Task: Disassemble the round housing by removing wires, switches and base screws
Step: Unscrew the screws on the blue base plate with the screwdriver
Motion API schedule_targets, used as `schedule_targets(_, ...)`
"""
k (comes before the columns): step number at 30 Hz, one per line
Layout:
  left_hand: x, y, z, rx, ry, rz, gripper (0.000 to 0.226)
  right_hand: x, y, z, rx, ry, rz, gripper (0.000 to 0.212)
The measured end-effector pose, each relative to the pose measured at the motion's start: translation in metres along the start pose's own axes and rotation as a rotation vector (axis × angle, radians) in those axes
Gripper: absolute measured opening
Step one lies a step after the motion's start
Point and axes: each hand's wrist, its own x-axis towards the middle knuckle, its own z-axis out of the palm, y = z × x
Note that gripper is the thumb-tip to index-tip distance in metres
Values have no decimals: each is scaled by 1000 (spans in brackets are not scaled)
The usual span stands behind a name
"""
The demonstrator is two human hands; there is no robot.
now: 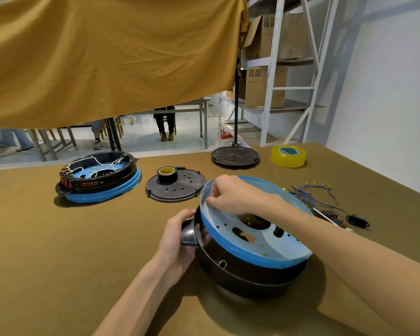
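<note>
blue film rims the round housing (247, 251) that sits at 5 o'clock on the brown table (58, 238). it is tipped up toward the person, so its pale blue inside shows, with big cut-out holes and small round holes in it. its outside is black, with a slot in the wall and a black handle (189, 235) sticking out at 9 o'clock.

the left hand (177, 241) has its fingers curled round that handle and grips it. the right hand (230, 194) reaches over the far rim at 12 o'clock, and its finger and thumb are pinched together at the edge of the blue film. i cannot tell how much film is between them.

a second housing (100, 177) sits at 10 o'clock, well apart, so there are two housings in full view. this one has white wires inside and a row of red switches on its side. there is small red writing on its black wall, too small to read.

two black round plates lie on the table. one black plate (175, 187) is at 12 o'clock from the held housing, with a black tape roll (167, 174) on top. the far plate (235, 156) is past it, with a pole standing on it.

a yellow tape roll (288, 156) sits at 1 o'clock. that makes two tape rolls.

a bunch of blue wires (310, 192) lies at 3 o'clock.

brown boxes (267, 86) on the shelves have marks i cannot read.
</note>
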Motion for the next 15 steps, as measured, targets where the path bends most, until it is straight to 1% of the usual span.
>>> schedule_targets(3, 0, -1, -1, 9, -4, 4, 34, 2, 0, 0, -3, 6, 8, 29)
schedule_targets(6, 0, 0, -1, 2, -4, -5, 38, 4, -4, -2, 8, -61, -28, 15)
schedule_targets(9, 0, 0, -1, -2, -3, 0, 43, 6, -5, -5, 21, -84, -27, 13)
schedule_targets(12, 0, -1, -1, -2, -8, 4, 40, 3, -3, -3, 1, -40, 0, 26)
schedule_targets(13, 0, -1, -1, -5, -5, -1, 39, 2, -2, -2, -13, -38, -7, 26)
schedule_targets(15, 0, -1, -2, -10, 0, -12, 40, 3, -3, -5, -28, -69, -24, 15)
